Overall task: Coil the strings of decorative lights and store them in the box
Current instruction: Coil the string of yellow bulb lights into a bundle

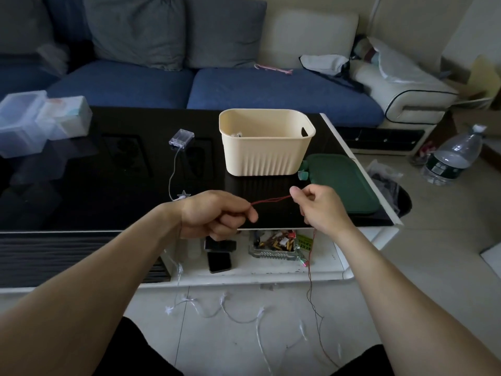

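Closest to the camera are the person's two bare forearms, reaching out over black-clad knees and a pale tiled floor where a clear string of lights (238,316) with little star-shaped bulbs lies in loose loops. That clear string runs up past the table edge to a star on the glossy black coffee table (81,191) and on to its see-through battery pack (181,138). The left hand (217,214) has its fingers curled and pinches one end of a thin red wire string (271,199); the right hand (320,206) pinches the same stretch between thumb and fingers, so a short doubled bit is pulled fairly taut between them just above the near table edge. The rest of the red string drops from the right hand down to the floor. The cream plastic box (267,147) with ribbed sides sits on the table behind the hands; something small and clear shows at the bottom, too hidden to tell what. Its green lid (344,183) lies flat just beside it. On the white lower shelf there's a glass ashtray (273,249) full of butts and a dark phone (219,261). No readable writing anywhere.
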Tool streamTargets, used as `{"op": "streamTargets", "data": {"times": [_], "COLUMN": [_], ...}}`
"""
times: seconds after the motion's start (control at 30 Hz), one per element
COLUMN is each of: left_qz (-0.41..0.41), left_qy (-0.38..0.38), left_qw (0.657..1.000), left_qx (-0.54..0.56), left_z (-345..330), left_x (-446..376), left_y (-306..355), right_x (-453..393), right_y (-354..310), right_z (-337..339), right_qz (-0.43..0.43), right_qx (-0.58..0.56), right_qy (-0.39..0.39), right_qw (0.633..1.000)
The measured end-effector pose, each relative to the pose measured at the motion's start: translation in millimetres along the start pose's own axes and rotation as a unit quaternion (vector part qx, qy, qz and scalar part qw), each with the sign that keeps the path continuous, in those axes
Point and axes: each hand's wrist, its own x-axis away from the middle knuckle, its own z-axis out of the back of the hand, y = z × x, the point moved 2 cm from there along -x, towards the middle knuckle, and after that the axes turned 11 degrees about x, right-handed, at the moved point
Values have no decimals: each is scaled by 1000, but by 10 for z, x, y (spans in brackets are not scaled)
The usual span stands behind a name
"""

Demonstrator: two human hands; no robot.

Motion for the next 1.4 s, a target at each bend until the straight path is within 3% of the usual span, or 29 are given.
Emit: {"op": "streamTargets", "data": {"times": [0.13,0.27,0.5,0.67,0.8,0.9,1.13,1.4], "left_qz": [-132,-202,-207,-180,-129,-82,-82,-69], "left_qy": [27,65,85,103,136,118,96,42], "left_qw": [978,952,925,941,970,984,991,997], "left_qx": [160,218,306,269,155,108,44,14], "left_z": [25,37,84,162,137,80,31,-46], "left_x": [43,53,27,-64,-117,-163,-178,-155], "left_y": [148,246,198,128,50,-42,-84,-41], "right_x": [47,190,317,401,434,403,320,217], "right_y": [-154,-403,-569,-774,-905,-889,-797,-608], "right_z": [-200,-443,-610,-610,-495,-409,-179,-173], "right_qz": [13,56,68,137,182,225,271,208], "right_qx": [69,96,122,131,61,20,-13,-28], "right_qy": [-107,-214,-282,-287,-247,-189,-43,21], "right_qw": [992,971,949,939,950,956,962,977]}}
